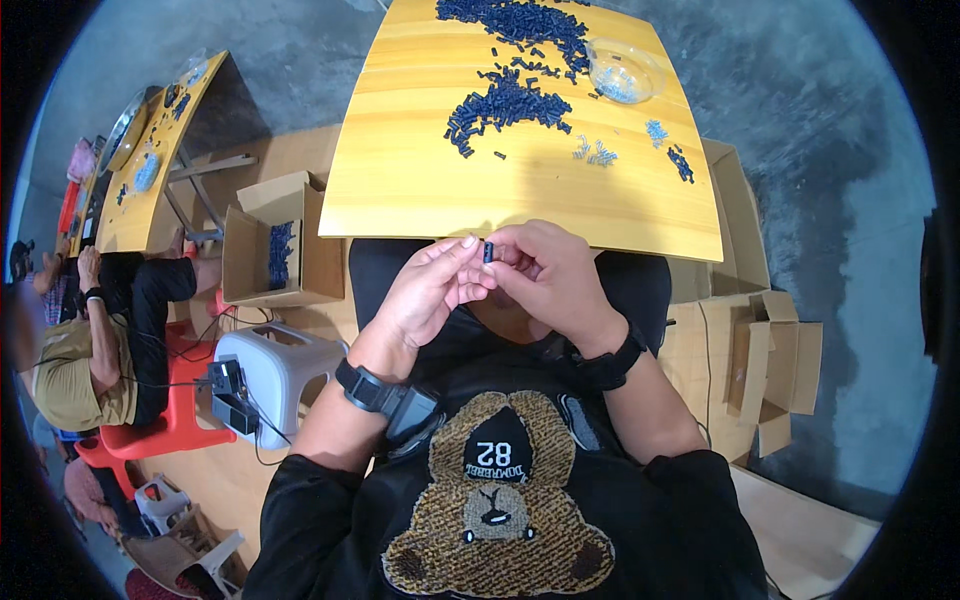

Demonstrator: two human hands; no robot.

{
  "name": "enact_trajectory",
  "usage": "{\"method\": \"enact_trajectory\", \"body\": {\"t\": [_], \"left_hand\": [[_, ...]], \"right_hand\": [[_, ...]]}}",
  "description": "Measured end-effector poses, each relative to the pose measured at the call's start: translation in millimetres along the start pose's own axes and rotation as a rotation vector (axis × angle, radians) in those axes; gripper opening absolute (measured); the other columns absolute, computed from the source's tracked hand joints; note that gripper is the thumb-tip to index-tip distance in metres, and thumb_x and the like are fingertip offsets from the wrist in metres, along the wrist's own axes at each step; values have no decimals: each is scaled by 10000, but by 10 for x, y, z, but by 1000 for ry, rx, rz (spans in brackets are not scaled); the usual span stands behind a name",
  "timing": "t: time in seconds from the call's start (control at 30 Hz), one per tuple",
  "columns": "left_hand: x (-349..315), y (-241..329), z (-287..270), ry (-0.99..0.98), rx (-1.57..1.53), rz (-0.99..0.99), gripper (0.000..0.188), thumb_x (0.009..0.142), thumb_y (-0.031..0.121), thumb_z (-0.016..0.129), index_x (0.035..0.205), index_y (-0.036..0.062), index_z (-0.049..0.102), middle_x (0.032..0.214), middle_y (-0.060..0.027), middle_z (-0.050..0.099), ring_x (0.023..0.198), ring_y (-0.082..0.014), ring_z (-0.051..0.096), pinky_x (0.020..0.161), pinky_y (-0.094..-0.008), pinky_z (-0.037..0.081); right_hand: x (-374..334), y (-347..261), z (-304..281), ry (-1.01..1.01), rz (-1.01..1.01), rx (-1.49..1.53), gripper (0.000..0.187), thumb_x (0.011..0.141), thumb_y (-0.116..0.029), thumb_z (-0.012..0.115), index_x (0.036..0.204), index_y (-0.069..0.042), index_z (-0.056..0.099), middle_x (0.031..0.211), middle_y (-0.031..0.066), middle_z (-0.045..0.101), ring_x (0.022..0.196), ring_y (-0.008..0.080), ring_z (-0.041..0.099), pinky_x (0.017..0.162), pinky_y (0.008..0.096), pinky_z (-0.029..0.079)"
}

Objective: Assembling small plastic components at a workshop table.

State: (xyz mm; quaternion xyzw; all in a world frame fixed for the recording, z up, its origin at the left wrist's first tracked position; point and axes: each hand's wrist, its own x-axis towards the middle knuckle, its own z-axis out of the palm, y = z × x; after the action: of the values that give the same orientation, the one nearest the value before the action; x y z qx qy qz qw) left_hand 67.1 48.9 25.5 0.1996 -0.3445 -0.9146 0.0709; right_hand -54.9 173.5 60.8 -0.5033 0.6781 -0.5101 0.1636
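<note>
Just off the near edge of the yellow wooden table (430, 212), a small black cylinder (488, 252) stands upright between my fingertips. My left hand (425, 290) is closed at its left side, the thumb and fingers bent toward it. From the right, my right hand (560, 272) pinches it with curled fingers. Farther back on the table lie a near pile of similar black pieces (510, 108) and a larger far pile (525, 22). Small clear pieces (597, 153) lie loose right of the near pile, close to bluish clear pieces (656, 132) and a little black cluster (680, 163).
A round clear dish (625, 75) of small pieces sits at the table's far right. An open carton (270, 250) with black pieces stands left, beside a grey stool (275, 375). Another open carton (775, 370) is at right. A seated person (90, 360) is at far left.
</note>
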Motion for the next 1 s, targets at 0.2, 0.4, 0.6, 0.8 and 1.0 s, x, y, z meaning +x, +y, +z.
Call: {"method": "enact_trajectory", "body": {"t": [0.2, 0.4, 0.6, 0.8, 1.0], "left_hand": [[70, 81, 115, 26, 127, 11, 138, 887, 174, 557, 919, 45, 595, 786, -36, 630, 677, -94, 598, 625, -215, 508], [211, 116, 78, 78, 91, -67, 129, 836, 143, 630, 913, 40, 617, 802, -36, 641, 690, -93, 607, 613, -199, 500], [383, 106, 72, 153, 163, -56, 76, 859, 107, 578, 867, 38, 608, 766, -42, 632, 649, -93, 599, 600, -216, 512], [538, 267, 17, 160, 223, 57, 90, 866, 124, 560, 868, 42, 598, 814, -72, 645, 682, -126, 615, 599, -228, 506], [745, 347, 4, 138, 184, 60, 90, 871, 122, 552, 887, 42, 589, 835, -75, 640, 706, -131, 613, 639, -237, 501]], "right_hand": [[51, 95, -13, 51, -18, -29, 210, 700, -141, 657, 866, -26, 600, 684, 104, 556, 667, 261, 549, 610, 351, 434], [110, 130, -55, 34, -5, -142, 197, 697, -125, 653, 860, -22, 610, 715, 119, 581, 705, 286, 568, 640, 367, 450], [168, 269, -93, -4, 115, -145, 219, 698, -110, 655, 891, -14, 615, 711, 123, 583, 677, 278, 574, 629, 360, 459], [316, 552, -567, 212, 300, -238, 178, 727, -97, 634, 876, -1, 621, 713, 123, 592, 636, 270, 577, 602, 351, 468], [607, 904, -813, 259, 187, -469, 84, 738, -92, 605, 772, -20, 630, 721, 138, 597, 655, 292, 578, 609, 353, 469]]}}
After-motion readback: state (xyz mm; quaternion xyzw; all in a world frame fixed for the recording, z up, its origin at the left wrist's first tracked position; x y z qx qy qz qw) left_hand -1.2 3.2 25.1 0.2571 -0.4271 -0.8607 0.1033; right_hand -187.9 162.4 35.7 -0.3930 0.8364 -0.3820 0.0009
